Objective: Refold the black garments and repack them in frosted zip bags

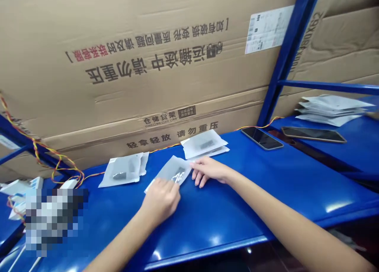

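Note:
A frosted plastic bag [174, 167] with a dark item inside lies tilted over the blue shelf, between my two hands. My left hand [162, 197] has its fingers curled closed on the bag's near left edge. At the bag's right corner, my right hand [209, 170] pinches with thumb and forefinger, its other fingers loosely bent below. Left of it rest overlapping frosted bags [122, 170] with a dark item showing through. Another small stack of frosted bags [204, 143] sits just behind my right hand.
The blue shelf [231, 220] spans the front. Two phones [262, 138] [314, 134] lie at the right, near a pile of bags [334, 108]. Large cardboard [166, 94] stands behind, beside a blue post [286, 55]. Twisted wires [59, 161] and a pixelated patch are at left.

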Demonstrator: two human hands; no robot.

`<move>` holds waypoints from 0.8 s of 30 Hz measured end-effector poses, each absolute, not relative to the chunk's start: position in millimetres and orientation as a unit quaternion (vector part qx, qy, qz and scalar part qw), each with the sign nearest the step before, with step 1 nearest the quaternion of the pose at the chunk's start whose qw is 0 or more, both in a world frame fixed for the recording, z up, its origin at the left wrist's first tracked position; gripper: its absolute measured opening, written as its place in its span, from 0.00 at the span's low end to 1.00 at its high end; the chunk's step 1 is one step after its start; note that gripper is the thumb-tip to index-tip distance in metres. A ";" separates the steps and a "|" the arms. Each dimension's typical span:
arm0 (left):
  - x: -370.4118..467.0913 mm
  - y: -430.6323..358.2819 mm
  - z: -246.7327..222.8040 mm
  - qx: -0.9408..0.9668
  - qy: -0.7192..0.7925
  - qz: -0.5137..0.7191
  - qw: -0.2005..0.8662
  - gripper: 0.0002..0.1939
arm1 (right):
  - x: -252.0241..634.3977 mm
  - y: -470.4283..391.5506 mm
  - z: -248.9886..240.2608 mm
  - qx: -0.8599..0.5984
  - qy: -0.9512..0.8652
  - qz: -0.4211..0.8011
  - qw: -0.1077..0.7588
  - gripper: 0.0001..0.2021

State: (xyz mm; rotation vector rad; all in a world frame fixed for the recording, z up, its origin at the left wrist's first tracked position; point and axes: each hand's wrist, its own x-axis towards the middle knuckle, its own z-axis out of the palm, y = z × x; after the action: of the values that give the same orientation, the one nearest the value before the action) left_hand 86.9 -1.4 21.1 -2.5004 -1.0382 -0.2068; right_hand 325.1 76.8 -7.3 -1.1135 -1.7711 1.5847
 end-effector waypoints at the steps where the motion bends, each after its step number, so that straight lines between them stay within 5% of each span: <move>1: 96.0 -16.8 22.2 -0.903 -0.377 -0.074 0.192 0.13 | 322.6 75.3 -8.1 -0.400 -0.650 0.593 0.258 0.28; 6: 111.4 -21.2 47.6 -0.889 -0.417 -0.159 -0.098 0.16 | 309.5 63.3 -7.3 -0.348 -0.652 0.620 0.265 0.26; 10: 90.3 30.1 54.2 -0.851 -0.451 -0.244 -0.113 0.11 | 298.0 57.7 -5.6 -0.332 -0.651 0.623 0.279 0.24; 24: 43.1 67.6 11.9 -0.809 -0.443 -0.232 -0.310 0.23 | 254.3 68.0 -11.7 -0.391 -0.651 0.586 0.283 0.23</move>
State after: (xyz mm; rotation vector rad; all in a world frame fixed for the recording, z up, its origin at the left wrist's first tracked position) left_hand 43.1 67.6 11.9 -3.2092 -1.7568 -0.9215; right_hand 254.3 68.0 -11.7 -1.0460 -1.7438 1.5685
